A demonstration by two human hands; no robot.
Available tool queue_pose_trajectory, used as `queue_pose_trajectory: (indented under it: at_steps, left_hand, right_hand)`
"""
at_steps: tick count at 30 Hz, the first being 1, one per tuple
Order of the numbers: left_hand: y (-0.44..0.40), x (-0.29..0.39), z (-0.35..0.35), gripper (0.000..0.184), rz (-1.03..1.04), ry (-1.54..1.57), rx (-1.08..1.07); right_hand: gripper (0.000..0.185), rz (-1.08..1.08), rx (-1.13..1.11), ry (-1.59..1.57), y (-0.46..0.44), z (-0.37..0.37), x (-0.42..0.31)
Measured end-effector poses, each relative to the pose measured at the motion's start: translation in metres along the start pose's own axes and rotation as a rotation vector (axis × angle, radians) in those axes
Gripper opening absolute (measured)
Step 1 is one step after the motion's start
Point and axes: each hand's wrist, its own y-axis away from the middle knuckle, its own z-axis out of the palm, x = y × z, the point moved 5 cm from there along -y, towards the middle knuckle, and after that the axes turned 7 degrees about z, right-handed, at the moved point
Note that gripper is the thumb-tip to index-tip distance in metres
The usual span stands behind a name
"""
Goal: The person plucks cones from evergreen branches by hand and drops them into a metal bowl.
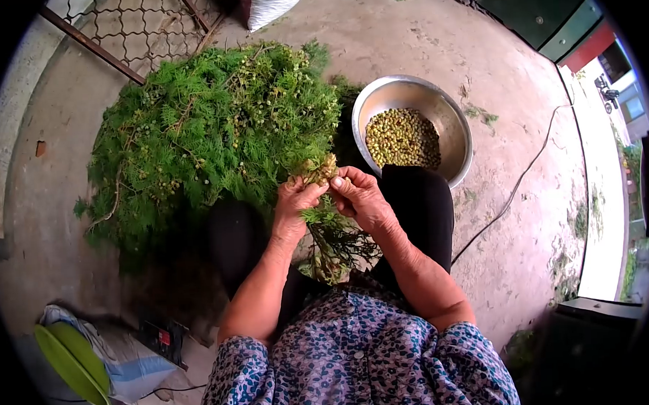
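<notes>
Between my knees, my left hand grips an evergreen sprig whose leafy part hangs below the fingers. A cluster of yellowish-brown cones sticks up from its top. My right hand is closed in a pinch against this cluster, thumb and forefinger together; what lies between the fingertips is mostly hidden. Beyond my left hand spreads a big heap of green evergreen branches dotted with small cones. A metal basin stands past my right knee, partly filled with yellow-green cones.
A wire-mesh frame and a white sack are at the back. A cable crosses the concrete floor on the right. At lower left are a green plastic basin and a bag. Dark cabinets stand at upper right.
</notes>
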Motion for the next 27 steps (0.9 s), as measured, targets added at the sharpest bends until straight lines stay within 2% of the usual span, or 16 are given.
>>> queue_pose_trajectory:
  at_steps: [2,4,5,8,10,13,15,16,18,20,22,24,26,27]
  left_hand:
    - [0.001,-0.001,0.001,0.011,0.004,-0.004,-0.008]
    - [0.001,-0.002,0.004,0.010,-0.075,0.048,-0.070]
    - [0.001,0.000,0.006,0.008,-0.090,0.109,-0.135]
    - [0.003,0.006,0.009,0.007,-0.099,0.114,-0.096]
    - [0.000,-0.004,0.002,0.007,-0.135,0.088,-0.060]
    - [0.000,-0.009,0.000,0.008,-0.138,-0.001,-0.056]
    - [-0.001,-0.010,0.000,0.009,-0.119,-0.005,-0.063]
    - [-0.001,-0.009,0.001,0.010,-0.098,-0.010,-0.071]
    - [0.000,-0.008,0.002,0.011,-0.111,-0.021,-0.089]
    - [0.001,-0.010,0.004,0.012,-0.124,-0.032,-0.106]
    - [0.000,-0.014,0.006,0.014,-0.103,-0.039,-0.127]
    - [0.000,-0.016,0.005,0.014,-0.113,-0.070,-0.130]
    - [0.006,-0.011,0.010,0.018,-0.074,-0.111,-0.175]
    - [0.012,-0.002,0.013,0.018,-0.083,-0.134,-0.141]
  right_hand:
    - [0.012,0.032,0.038,0.006,-0.002,-0.003,0.003]
    - [0.018,0.115,0.008,-0.175,-0.001,-0.001,0.006]
    - [0.021,0.134,-0.093,-0.328,-0.003,0.000,0.007]
    - [0.019,0.112,-0.013,-0.434,-0.004,-0.009,0.004]
    - [0.013,0.055,0.031,-0.377,-0.006,-0.011,-0.004]
    - [0.017,0.044,0.012,-0.270,-0.003,-0.011,-0.011]
    - [0.021,0.009,0.115,0.055,0.004,-0.007,-0.021]
    - [0.021,0.009,0.116,0.055,0.003,-0.008,-0.018]
    - [0.024,-0.042,0.127,0.271,0.000,-0.005,-0.017]
    - [0.022,-0.055,0.176,0.300,0.000,-0.003,-0.015]
    - [0.018,0.015,0.292,0.164,-0.002,-0.008,-0.007]
    - [0.024,0.045,0.283,-0.038,-0.003,-0.010,-0.001]
    - [0.026,0.110,0.605,-0.218,-0.006,-0.025,-0.001]
    - [0.026,0.088,0.620,-0.301,-0.019,-0.057,0.006]
